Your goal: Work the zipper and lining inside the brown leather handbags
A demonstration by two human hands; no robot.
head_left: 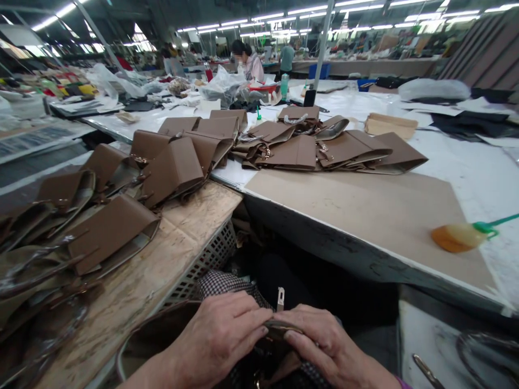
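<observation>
At the bottom of the head view, both hands meet over a brown handbag in my lap. My left hand is closed, with fingertips pressed on a dark edged piece of the bag. Facing it, my right hand pinches the same piece between thumb and fingers. A slotted metal tab sticks up just beyond the fingertips. Below the hands the bag's inside is dark, and a small gold-coloured fitting shows there. My fingers hide much of the gripped piece.
Brown handbags lie piled on the left cardboard-topped surface, with more brown bags on the white table ahead. A bottle of amber liquid lies tipped at right. Below it, a metal-ended tool rests on a side surface. People work farther back.
</observation>
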